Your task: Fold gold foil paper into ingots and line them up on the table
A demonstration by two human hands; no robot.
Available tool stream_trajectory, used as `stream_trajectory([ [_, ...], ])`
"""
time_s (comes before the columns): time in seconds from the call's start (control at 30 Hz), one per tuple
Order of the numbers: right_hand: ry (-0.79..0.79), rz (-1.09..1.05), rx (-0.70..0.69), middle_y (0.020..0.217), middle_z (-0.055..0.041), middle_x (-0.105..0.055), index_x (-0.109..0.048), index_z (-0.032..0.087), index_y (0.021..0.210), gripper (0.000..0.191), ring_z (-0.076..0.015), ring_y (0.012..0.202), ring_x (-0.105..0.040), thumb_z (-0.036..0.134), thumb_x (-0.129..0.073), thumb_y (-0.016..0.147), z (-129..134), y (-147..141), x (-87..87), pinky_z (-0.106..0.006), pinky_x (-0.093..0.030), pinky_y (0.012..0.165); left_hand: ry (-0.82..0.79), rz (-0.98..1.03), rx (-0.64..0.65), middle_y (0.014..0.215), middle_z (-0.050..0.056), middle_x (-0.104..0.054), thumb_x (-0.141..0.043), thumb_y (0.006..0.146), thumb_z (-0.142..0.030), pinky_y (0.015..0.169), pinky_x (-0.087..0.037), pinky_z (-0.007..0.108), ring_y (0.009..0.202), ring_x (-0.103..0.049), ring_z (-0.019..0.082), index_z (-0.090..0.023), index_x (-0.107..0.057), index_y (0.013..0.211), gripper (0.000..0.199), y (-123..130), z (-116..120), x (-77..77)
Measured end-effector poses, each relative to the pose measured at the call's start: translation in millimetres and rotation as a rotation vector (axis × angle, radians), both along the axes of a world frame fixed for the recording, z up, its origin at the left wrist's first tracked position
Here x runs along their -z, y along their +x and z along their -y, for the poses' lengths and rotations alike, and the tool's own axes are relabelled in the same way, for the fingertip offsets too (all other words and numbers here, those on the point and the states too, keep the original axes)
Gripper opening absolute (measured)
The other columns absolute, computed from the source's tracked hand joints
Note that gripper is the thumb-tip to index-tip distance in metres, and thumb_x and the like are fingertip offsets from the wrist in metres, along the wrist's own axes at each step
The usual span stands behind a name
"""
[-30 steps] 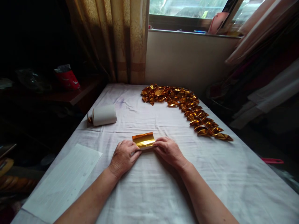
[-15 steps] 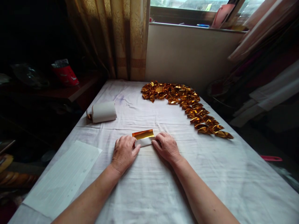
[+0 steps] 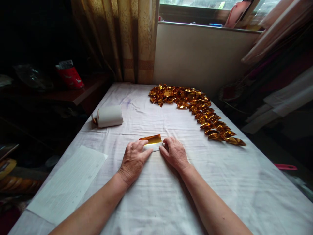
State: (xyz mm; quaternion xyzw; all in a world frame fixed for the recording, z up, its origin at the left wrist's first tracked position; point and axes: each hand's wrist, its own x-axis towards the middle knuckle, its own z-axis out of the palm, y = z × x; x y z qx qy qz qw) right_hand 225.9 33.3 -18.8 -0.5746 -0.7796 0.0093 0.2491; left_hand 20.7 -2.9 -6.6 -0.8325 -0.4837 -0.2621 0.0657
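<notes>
Between left hand (image 3: 134, 158), spread over one end, and right hand (image 3: 175, 154), curled at the other, grip impossible to tell: rectangular gold-and-white foil paper (image 3: 154, 142), partly folded, seemingly unfinished; beyond it rightward, many pointed gold foil pieces (image 3: 183, 95), apparently finished.

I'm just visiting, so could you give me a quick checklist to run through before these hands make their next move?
1. Left hand touching the small rectangular sheet of gold, white-backed foil paper: ok.
2. Right hand at the sheet's right end: ok; whether its fingers pinch it: cannot tell.
3. Both ends of the sheet in full view: not ok, the left hand covers part of the left end.
4. White cylindrical paper roll apart from both hands: ok.
5. Pile of shiny, folded gold-foil pieces apart from both hands: ok.
</notes>
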Motion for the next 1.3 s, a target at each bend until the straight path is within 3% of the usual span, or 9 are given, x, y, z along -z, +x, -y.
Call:
stream_trajectory([
  [0.13, 0.012, -0.001, -0.001, 0.086, -0.0054, -0.063, -0.058, 0.021, 0.093, 0.011, -0.0218, 0.080, -0.055, 0.029, -0.059, 0.086, -1, 0, 1.3, -0.032, -0.039, 0.074, -0.046, -0.056, 0.132, 0.123, 0.005, -0.068, -0.054, 0.092, -0.018, 0.104, -0.036, 0.049, 0.121, -0.054, 0.028, -0.028, -0.066, 0.118, 0.030, 1, 2, -0.1],
  [0.3, 0.017, 0.011, -0.005, 0.086, -0.0055, -0.063, -0.057, 0.021, 0.089, 0.008, -0.0212, 0.078, -0.054, 0.029, -0.057, 0.088, 0, 0, -0.3, -0.032, -0.038, 0.073, -0.114, -0.050, 0.133, 0.122, 0.005, -0.069, -0.056, 0.091, -0.027, 0.107, -0.031, 0.053, 0.119, -0.056, 0.030, -0.025, -0.065, 0.120, 0.030, 3, 6, -4.1],
  [0.5, 0.043, 0.047, 0.041, 0.088, -0.0075, -0.063, -0.056, 0.022, 0.088, 0.027, -0.0241, 0.081, -0.054, 0.046, -0.066, 0.083, 5, -8, -3.3, -0.034, -0.038, 0.072, -0.111, -0.060, 0.125, 0.126, 0.005, -0.068, -0.056, 0.091, -0.027, 0.106, -0.032, 0.052, 0.119, -0.057, 0.030, -0.024, -0.061, 0.126, 0.036, 3, 7, -3.9],
  [0.7, -0.019, -0.030, 0.020, 0.089, -0.0052, -0.064, -0.058, 0.021, 0.093, 0.010, -0.0217, 0.082, -0.055, 0.027, -0.061, 0.086, 2, -3, -1.3, -0.033, -0.038, 0.075, -0.114, -0.046, 0.137, 0.126, 0.004, -0.068, -0.058, 0.090, -0.030, 0.106, -0.032, 0.051, 0.121, -0.056, 0.030, -0.027, -0.063, 0.124, 0.035, -4, 9, -2.6],
  [0.87, -0.047, -0.022, 0.016, 0.089, -0.0046, -0.064, -0.060, 0.022, 0.091, 0.004, -0.0214, 0.084, -0.056, 0.023, -0.058, 0.087, 0, 0, -0.1, -0.032, -0.038, 0.074, -0.132, -0.069, 0.114, 0.127, 0.004, -0.068, -0.056, 0.091, -0.032, 0.108, -0.030, 0.052, 0.124, -0.055, 0.030, -0.029, -0.063, 0.125, 0.035, -19, 14, -2.8],
  [1.13, -0.031, -0.031, 0.018, 0.090, -0.0053, -0.064, -0.061, 0.022, 0.093, 0.006, -0.0219, 0.086, -0.057, 0.021, -0.056, 0.088, 0, 0, 3.1, -0.032, -0.039, 0.075, -0.125, -0.124, 0.109, 0.129, 0.003, -0.067, -0.057, 0.091, -0.033, 0.111, -0.025, 0.055, 0.126, -0.054, 0.032, -0.030, -0.061, 0.126, 0.035, -44, 21, -5.6],
  [1.3, -0.018, -0.083, -0.002, 0.095, -0.0066, -0.066, -0.061, 0.020, 0.108, 0.020, -0.0227, 0.088, -0.060, 0.021, -0.056, 0.089, -1, 2, 4.6, -0.034, -0.042, 0.078, -0.094, -0.046, 0.067, 0.120, 0.004, -0.071, -0.055, 0.092, -0.031, 0.108, -0.030, 0.053, 0.119, -0.058, 0.029, -0.027, -0.068, 0.107, 0.020, -41, 10, -6.1],
])
